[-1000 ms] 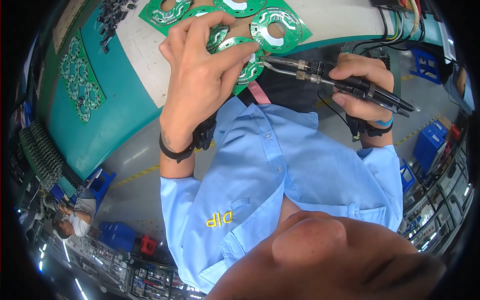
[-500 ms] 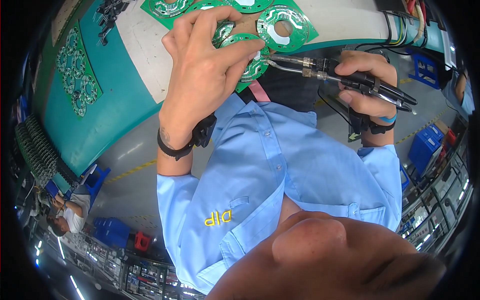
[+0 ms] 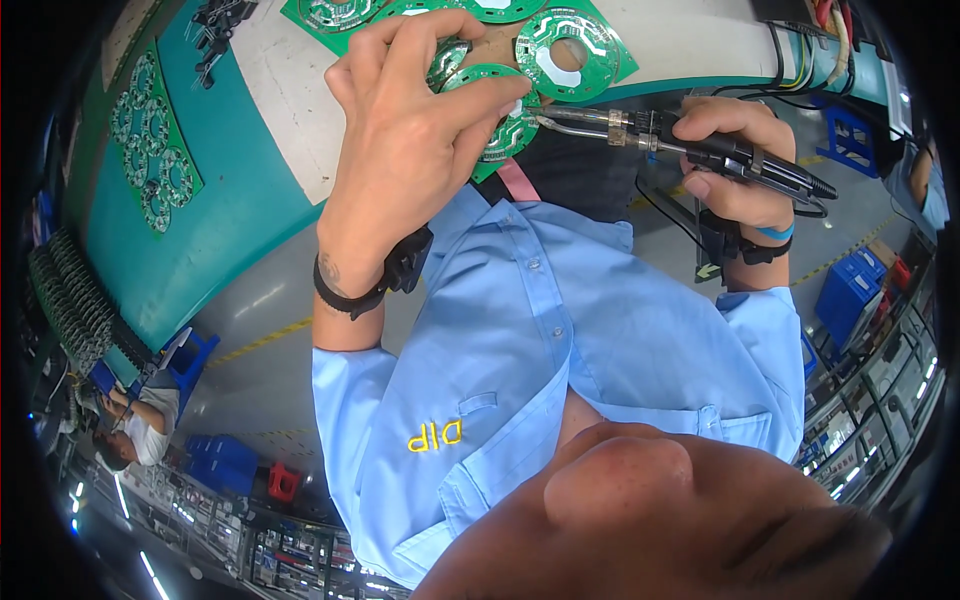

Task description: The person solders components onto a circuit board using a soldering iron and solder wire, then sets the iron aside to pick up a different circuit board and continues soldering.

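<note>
At 2 o'clock the right hand (image 3: 762,128) grips a black-handled tool (image 3: 632,130), its slim metal tips pointing toward 9, at the green circuit panel (image 3: 595,60). At 11 the left hand (image 3: 400,140) arches over that panel, fingers bent (whether they pinch anything, I cannot tell). The panel, bearing round boards, lies between 12 and 1 on the worktable (image 3: 230,230). Farther off, a second panel (image 3: 155,128) rests at 10, black components (image 3: 213,50) nearer 11. Beyond are a blue stool (image 3: 853,140) at 2 and a co-worker (image 3: 150,425) at 8.
</note>
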Demonstrator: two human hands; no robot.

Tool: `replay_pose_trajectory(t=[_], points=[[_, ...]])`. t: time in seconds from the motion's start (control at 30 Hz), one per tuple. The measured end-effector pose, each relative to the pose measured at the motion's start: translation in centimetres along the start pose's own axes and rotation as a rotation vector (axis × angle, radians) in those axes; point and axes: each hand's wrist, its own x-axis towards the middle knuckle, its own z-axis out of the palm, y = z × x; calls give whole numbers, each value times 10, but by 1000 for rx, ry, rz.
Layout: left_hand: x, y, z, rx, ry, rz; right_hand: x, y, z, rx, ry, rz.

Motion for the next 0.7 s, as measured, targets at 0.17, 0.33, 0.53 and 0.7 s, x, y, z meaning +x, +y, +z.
replay_pose_trajectory(t=[0.17,0.33,0.53,0.7], points=[[0,0,0,-6,-13,-10,1,-1,1,2,-11,-7],[0,1,-2,-9,-28,-22,3,4,6,-2,7,-90],[1,7,-9,95,-32,39,1,-2,2,26,-35,-27],[3,9,-10,125,-26,49,0,-1,2,-13,-27,-55]])
